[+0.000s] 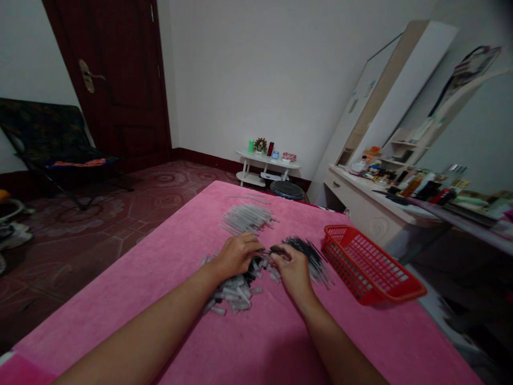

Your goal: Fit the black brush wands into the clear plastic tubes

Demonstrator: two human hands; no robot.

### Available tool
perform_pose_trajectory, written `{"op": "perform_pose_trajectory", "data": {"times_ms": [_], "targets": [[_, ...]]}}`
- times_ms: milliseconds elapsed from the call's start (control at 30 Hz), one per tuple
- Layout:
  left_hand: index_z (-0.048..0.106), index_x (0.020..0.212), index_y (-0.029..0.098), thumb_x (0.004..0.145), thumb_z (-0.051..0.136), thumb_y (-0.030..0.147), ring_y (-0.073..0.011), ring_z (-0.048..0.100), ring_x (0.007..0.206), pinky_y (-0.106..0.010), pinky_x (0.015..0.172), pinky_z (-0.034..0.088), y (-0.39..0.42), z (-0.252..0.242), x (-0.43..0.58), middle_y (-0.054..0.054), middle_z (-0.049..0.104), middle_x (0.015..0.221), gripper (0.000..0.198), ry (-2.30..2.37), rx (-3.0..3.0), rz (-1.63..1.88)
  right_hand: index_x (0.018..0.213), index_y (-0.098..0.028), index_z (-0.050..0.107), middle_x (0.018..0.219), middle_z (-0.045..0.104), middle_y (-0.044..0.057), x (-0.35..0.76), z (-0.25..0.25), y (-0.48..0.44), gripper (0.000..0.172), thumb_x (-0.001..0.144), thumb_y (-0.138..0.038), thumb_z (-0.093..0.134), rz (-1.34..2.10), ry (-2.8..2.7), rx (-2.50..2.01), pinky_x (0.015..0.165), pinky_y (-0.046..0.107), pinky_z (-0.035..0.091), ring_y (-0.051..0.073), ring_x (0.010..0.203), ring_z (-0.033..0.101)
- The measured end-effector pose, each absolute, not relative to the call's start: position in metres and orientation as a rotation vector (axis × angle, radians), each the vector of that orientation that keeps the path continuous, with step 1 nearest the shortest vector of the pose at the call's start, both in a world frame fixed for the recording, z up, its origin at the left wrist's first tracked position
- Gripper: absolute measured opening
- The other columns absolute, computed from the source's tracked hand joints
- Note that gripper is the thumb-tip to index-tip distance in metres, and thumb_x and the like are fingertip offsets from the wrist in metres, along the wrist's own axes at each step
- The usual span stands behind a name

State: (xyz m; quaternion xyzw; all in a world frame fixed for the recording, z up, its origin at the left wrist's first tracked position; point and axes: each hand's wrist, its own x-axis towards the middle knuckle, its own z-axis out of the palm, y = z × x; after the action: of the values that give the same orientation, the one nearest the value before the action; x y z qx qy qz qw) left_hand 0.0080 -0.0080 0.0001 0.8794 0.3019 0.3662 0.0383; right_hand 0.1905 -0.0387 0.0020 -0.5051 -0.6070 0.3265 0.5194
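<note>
Together, the left hand [242, 254] and right hand [292, 263] pinch a thin dark piece [267, 252] between them, both grips narrow. From it, short tubes [238, 295] lie heaped at 7 o'clock, grey sticks [247, 217] at 11, dark sticks [315, 259] at 3 and, farther out, a red basket [352, 270], all on pink cloth [256, 342].

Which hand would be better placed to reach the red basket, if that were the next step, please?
Probably the right hand: it is nearer the red basket, with dark sticks lying between. The left hand is farther away, at the heap of pale tubes.
</note>
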Motion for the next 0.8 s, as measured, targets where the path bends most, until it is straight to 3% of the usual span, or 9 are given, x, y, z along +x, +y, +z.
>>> {"op": "perform_pose_trajectory", "data": {"times_ms": [233, 367, 433, 567, 667, 800], "targets": [[0.067, 0.098, 0.019, 0.084, 0.047, 0.011, -0.0178, 0.057, 0.086, -0.028, 0.073, 0.045, -0.0096, 0.0013, 0.0097, -0.007, 0.064, 0.085, 0.025, 0.9, 2.695, 1.147, 0.074, -0.016, 0.063, 0.064, 0.063, 0.002, 0.1889, 0.0029, -0.0404, 0.014, 0.074, -0.03, 0.059, 0.775, -1.479, -1.27, 0.052, 0.025, 0.047, 0.016, 0.055, 0.06], [0.067, 0.098, 0.019, 0.083, 0.048, 0.011, -0.0178, 0.057, 0.085, -0.029, 0.072, 0.045, -0.0105, 0.0028, 0.0106, -0.007, 0.063, 0.084, 0.025, 0.89, 2.689, 1.165, 0.058, -0.018, 0.054, 0.05, 0.054, 0.0, 0.1918, 0.0016, -0.0429, 0.038, 0.087, -0.041, 0.045, 0.541, -1.688, -1.371, 0.048, 0.022, 0.036, 0.013, 0.049, 0.05], [0.066, 0.098, 0.019, 0.083, 0.049, 0.012, -0.0181, 0.057, 0.084, -0.029, 0.071, 0.045, -0.0104, 0.0033, 0.0107, -0.007, 0.063, 0.084, 0.024, 0.89, 2.69, 1.175, 0.058, -0.018, 0.054, 0.051, 0.054, 0.0, 0.1935, 0.0016, -0.0426, 0.042, 0.089, -0.043, 0.04, 0.479, -1.732, -1.389, 0.049, 0.022, 0.035, 0.013, 0.05, 0.05], [0.066, 0.097, 0.019, 0.084, 0.049, 0.014, -0.0185, 0.056, 0.084, -0.029, 0.07, 0.045, -0.0094, 0.0035, 0.0099, -0.007, 0.063, 0.085, 0.022, 0.927, 2.669, 1.206, 0.081, -0.017, 0.059, 0.07, 0.064, 0.002, 0.1947, 0.0048, -0.0404, 0.021, 0.084, -0.037, 0.051, 0.509, -1.719, -1.329, 0.056, 0.022, 0.039, 0.014, 0.06, 0.056], [0.066, 0.097, 0.019, 0.084, 0.049, 0.013, -0.0182, 0.056, 0.084, -0.029, 0.071, 0.045, -0.0093, 0.0033, 0.0094, -0.007, 0.063, 0.085, 0.022, 0.933, 2.663, 1.192, 0.078, -0.018, 0.057, 0.068, 0.062, 0.0, 0.1952, 0.0073, -0.0401, 0.015, 0.082, -0.032, 0.053, 0.485, -1.757, -1.313, 0.057, 0.022, 0.038, 0.014, 0.06, 0.056], [0.066, 0.098, 0.019, 0.083, 0.049, 0.012, -0.0183, 0.057, 0.086, -0.028, 0.072, 0.044, -0.0091, 0.0027, 0.0093, -0.007, 0.063, 0.086, 0.023, 0.914, 2.677, 1.166, 0.061, -0.019, 0.053, 0.054, 0.054, -0.001, 0.1978, 0.0099, -0.042, 0.035, 0.088, -0.038, 0.044, 0.348, -1.855, -1.423, 0.053, 0.023, 0.031, 0.013, 0.054, 0.05]]}}
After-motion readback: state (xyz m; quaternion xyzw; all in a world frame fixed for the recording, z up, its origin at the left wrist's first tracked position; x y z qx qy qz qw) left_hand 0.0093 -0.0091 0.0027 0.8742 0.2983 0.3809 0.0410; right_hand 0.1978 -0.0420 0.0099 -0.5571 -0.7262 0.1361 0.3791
